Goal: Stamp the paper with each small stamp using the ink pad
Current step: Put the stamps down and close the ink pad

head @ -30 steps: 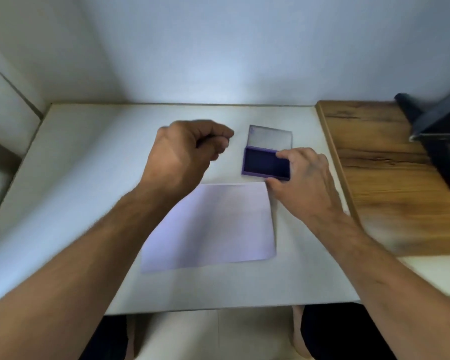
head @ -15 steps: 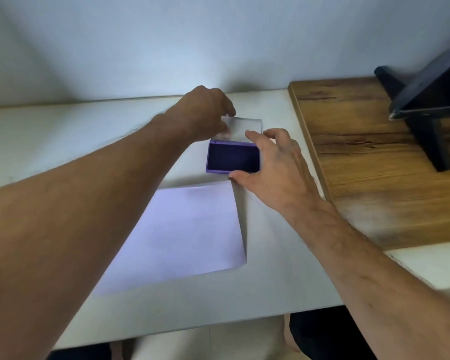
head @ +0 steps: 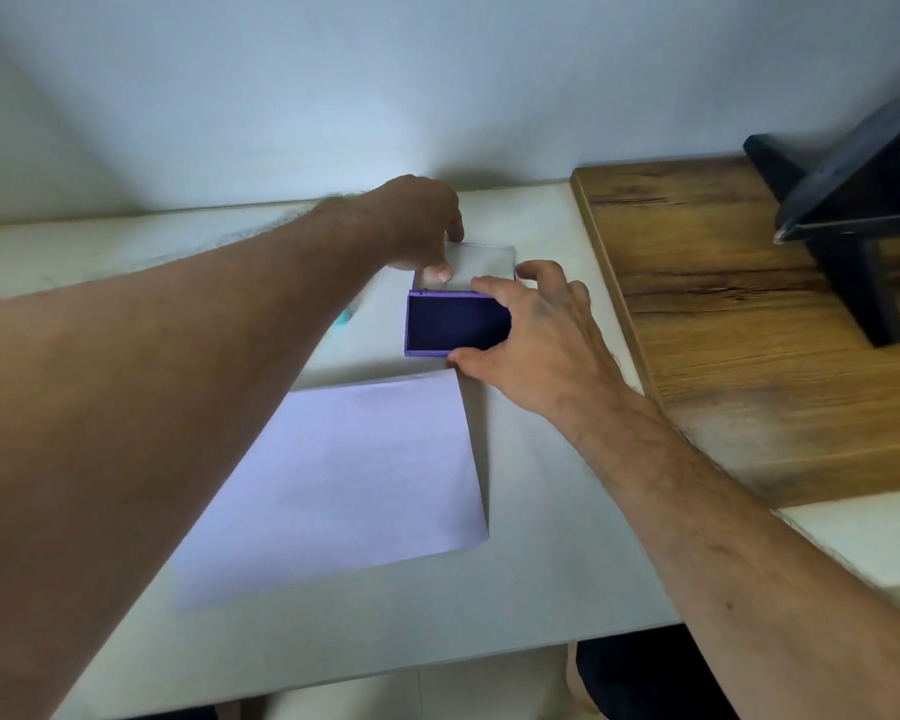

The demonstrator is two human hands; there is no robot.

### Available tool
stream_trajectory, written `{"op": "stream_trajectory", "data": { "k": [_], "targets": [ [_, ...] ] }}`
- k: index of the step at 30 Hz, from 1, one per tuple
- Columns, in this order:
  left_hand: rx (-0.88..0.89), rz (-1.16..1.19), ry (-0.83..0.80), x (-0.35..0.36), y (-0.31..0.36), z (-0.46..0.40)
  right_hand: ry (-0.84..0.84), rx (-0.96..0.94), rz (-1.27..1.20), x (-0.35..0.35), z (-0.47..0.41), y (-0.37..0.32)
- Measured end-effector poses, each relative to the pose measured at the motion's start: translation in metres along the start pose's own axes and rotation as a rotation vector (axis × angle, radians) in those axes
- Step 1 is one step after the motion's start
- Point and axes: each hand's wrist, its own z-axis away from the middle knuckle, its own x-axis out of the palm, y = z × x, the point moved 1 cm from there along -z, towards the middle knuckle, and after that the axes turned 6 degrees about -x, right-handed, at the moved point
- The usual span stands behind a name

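- Ink pad (head: 455, 324), a purple tray with a dark blue inking surface, is seen lying open on the white table (head: 541, 589), just beyond the far right corner of the paper (head: 344, 480).
- Its clear lid (head: 481, 265) is folded back on the far side, hinged along the tray's far edge.
- The lid's left end is pinched by the left hand (head: 419, 220), thumb on the near side and a finger on the far edge.
- The tray's right end is held by the right hand (head: 536, 335), thumb at the near right corner and curled fingers over the far right corner.
- A small teal object (head: 345, 317) is partly hidden behind the left forearm; what it is cannot be told.
- A wooden board (head: 739, 314) lies to the right, with a dark stand (head: 848, 210) on it.
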Motion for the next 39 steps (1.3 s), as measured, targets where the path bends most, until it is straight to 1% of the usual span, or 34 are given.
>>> {"op": "stream_trajectory", "data": {
  "k": [5,17,20,26,30,33,39],
  "targets": [
    [-0.031,0.076,-0.105,0.000,-0.006,-0.003,-0.006,0.011,-0.012,-0.001,-0.001,-0.001],
    [-0.009,0.054,0.008,0.003,-0.011,0.001,-0.042,-0.012,0.021,-0.006,0.001,-0.006],
    [-0.042,0.079,-0.030,0.004,-0.013,0.002,-0.060,-0.016,0.039,-0.008,0.000,-0.008],
    [-0.050,0.171,-0.093,0.003,-0.018,0.001,-0.104,-0.009,0.041,-0.009,-0.004,-0.010],
    [-0.036,0.143,-0.115,-0.002,-0.014,0.004,-0.113,-0.005,0.025,-0.008,-0.005,-0.010],
    [-0.057,0.212,-0.079,-0.002,-0.018,0.006,-0.081,-0.002,0.001,-0.006,-0.005,-0.010],
    [-0.078,0.266,0.033,-0.006,-0.022,0.023,0.026,0.049,-0.178,-0.005,-0.001,-0.006]
  ]
}}
